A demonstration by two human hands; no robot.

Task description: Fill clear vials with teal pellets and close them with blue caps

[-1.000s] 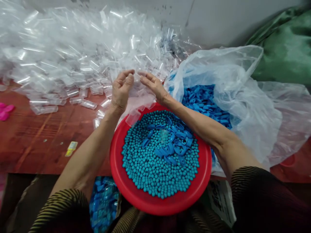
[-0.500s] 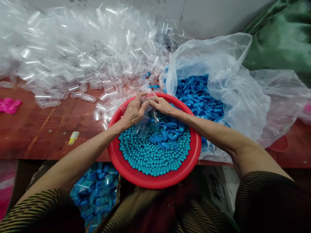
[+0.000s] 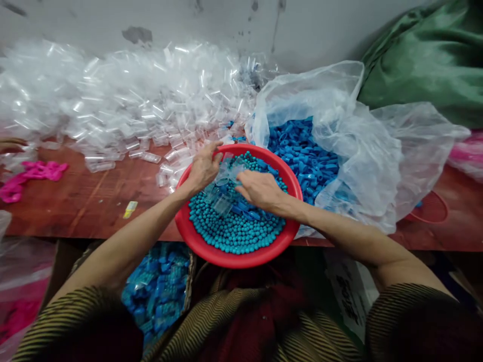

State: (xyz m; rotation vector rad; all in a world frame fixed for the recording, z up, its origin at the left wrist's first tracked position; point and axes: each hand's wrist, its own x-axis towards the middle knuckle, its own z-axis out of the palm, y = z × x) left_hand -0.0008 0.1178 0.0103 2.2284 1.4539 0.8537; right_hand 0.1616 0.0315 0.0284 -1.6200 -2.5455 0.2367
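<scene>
A red basin (image 3: 241, 260) holds turquoise beads (image 3: 234, 236), blue plastic clips (image 3: 249, 210) and some clear plastic cases (image 3: 222, 205). Over its left rim is my left hand (image 3: 206, 168), its thumb and forefinger apart. Clear plastic shows just beside that thumb, and I cannot tell whether it touches. Inside the basin my right hand (image 3: 262, 190) reaches over the clips, palm down, with its fingers closed together. Clear plastic lies at those fingertips, but what they pinch is hidden.
Clear cases form a large heap (image 3: 151, 105) at the back left. A white plastic bag (image 3: 362, 151) of blue clips stands right of the basin. Pink pieces (image 3: 43, 171) lie at left, near another person's hand (image 3: 11, 145). Below the table edge sits a box of filled blue packs (image 3: 162, 286).
My hands were together over clear plastic at the basin's far side; now they are apart. The right hand has come down and nearer. The whole view has shifted.
</scene>
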